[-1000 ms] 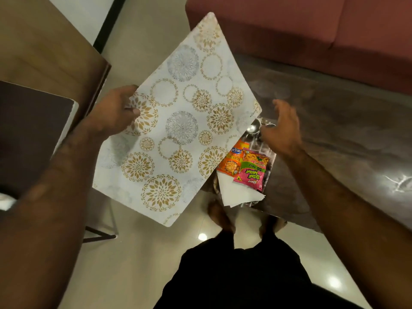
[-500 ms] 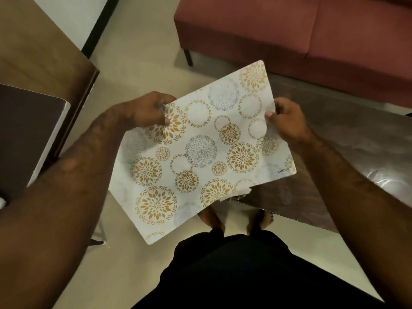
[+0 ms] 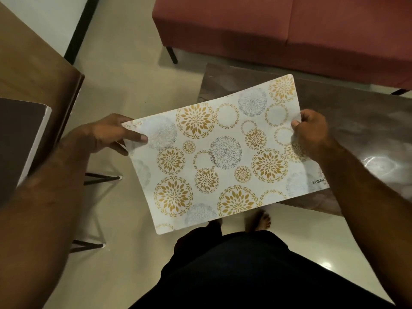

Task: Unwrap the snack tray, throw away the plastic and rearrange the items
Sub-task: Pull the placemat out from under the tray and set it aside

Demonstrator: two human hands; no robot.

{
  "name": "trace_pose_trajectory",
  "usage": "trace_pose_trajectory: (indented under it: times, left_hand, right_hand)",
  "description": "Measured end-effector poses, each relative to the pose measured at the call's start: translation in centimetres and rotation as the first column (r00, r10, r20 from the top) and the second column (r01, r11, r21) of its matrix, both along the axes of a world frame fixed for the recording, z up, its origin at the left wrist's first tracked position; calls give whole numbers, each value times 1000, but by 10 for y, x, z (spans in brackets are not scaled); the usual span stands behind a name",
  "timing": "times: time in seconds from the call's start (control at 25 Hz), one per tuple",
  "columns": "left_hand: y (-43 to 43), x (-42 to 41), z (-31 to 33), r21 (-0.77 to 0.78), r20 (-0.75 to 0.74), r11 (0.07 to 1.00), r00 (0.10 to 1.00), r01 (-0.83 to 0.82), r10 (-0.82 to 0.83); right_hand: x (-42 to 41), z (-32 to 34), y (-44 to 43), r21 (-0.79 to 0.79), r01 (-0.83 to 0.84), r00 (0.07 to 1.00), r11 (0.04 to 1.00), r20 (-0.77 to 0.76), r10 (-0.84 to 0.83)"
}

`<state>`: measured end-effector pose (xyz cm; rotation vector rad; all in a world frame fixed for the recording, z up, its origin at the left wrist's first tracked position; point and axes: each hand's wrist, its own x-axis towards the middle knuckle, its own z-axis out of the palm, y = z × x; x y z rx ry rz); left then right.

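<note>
- The left hand point(image 3: 107, 136) grips the left short edge of a placemat point(image 3: 225, 152), thumb lying flat on its printed face and the other fingers tucked beneath.
- The right hand point(image 3: 312, 130) pinches the opposite short edge, thumb on top, fingers curled behind.
- Both forearms reach in from the lower corners, holding the placemat in the air, nearly flat and slightly bowed, over the near-left corner of a dark coffee table point(image 3: 356, 121) and the pale floor point(image 3: 124, 63).
- The placemat is a thin, flexible rectangle with rounded corners, white with gold leaf rosettes, gold rings and grey line-drawn flowers; "KUBER" is printed near its right corner.
- The coffee table has a glossy, marbled brown top.
- A maroon sofa point(image 3: 278, 30) stands beyond it.
- The snack tray cannot be seen; the placemat covers that part of the table.
</note>
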<state>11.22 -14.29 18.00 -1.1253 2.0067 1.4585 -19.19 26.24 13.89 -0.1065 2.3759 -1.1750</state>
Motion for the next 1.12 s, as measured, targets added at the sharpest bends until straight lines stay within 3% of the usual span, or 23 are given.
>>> trace_pose_trajectory:
  times: [0.16,0.4,0.72,1.12]
  left_hand:
    - [54,-6,-15,200,-190,934,924,-295,333]
    - [169,-46,-37,201,-237,904,877,-378,419]
    - [339,-130,-34,161,-352,902,830,-401,432]
    - [418,-278,-75,88,-280,968,926,-237,252]
  right_hand:
    - [-5,-10,52,-10,87,996,996,-18,-87]
    - [-22,-11,156,-33,200,978,979,-50,-201]
    - [-46,0,324,-69,303,952,950,-22,-305]
    - [-134,-34,399,50,412,911,910,-35,-411]
